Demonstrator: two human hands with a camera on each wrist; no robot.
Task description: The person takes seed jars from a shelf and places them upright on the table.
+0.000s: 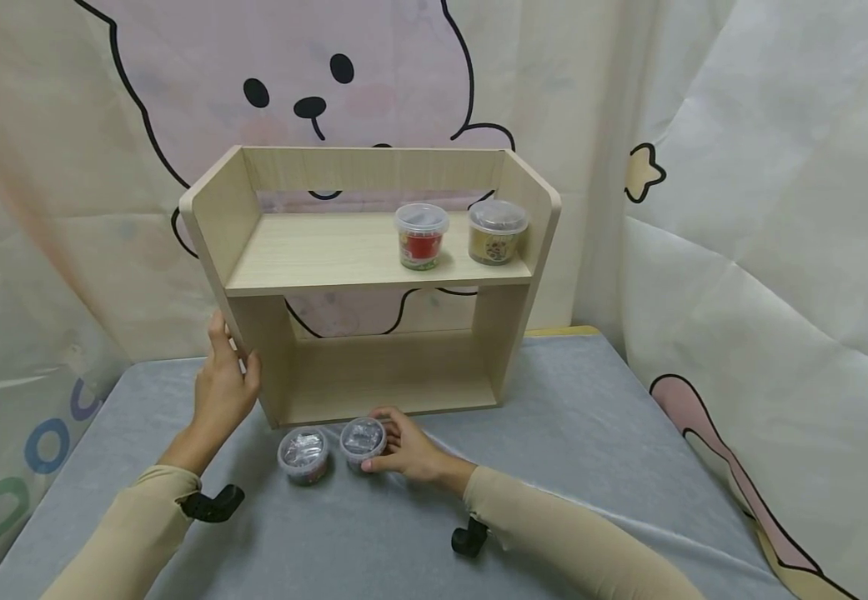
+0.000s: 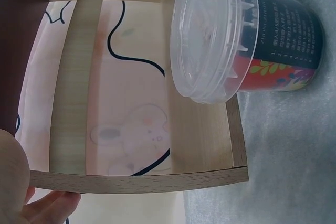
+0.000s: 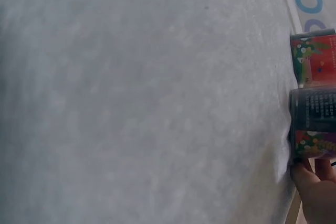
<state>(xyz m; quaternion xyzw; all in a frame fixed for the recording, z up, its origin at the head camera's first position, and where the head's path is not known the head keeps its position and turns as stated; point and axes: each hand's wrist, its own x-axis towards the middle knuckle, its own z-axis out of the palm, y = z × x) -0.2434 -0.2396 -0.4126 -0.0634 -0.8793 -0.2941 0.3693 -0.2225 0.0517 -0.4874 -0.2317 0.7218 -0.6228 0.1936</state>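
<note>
My left hand (image 1: pixel 225 387) grips the left side panel of a pale wooden two-tier shelf (image 1: pixel 313 250), and in the left wrist view the panel's edge runs between its thumb and fingers (image 2: pixel 55 205). Low in front of the shelf, my right hand (image 1: pixel 411 450) holds a small clear-lidded plastic tub (image 1: pixel 363 437) between thumb and fingers. A similar tub (image 1: pixel 303 450) stands just left of it on the table. In the right wrist view the held tub (image 3: pixel 315 114) shows a dark label with colourful print; the other tub (image 3: pixel 319 59) shows red and green.
The shelf's upper tier carries a lidded tub with red on it (image 1: pixel 422 242) and a yellowish lidded tub (image 1: pixel 497 237) at the right. A grey-blue cloth (image 1: pixel 569 467) covers the table. Printed curtains (image 1: pixel 749 208) hang behind and at both sides.
</note>
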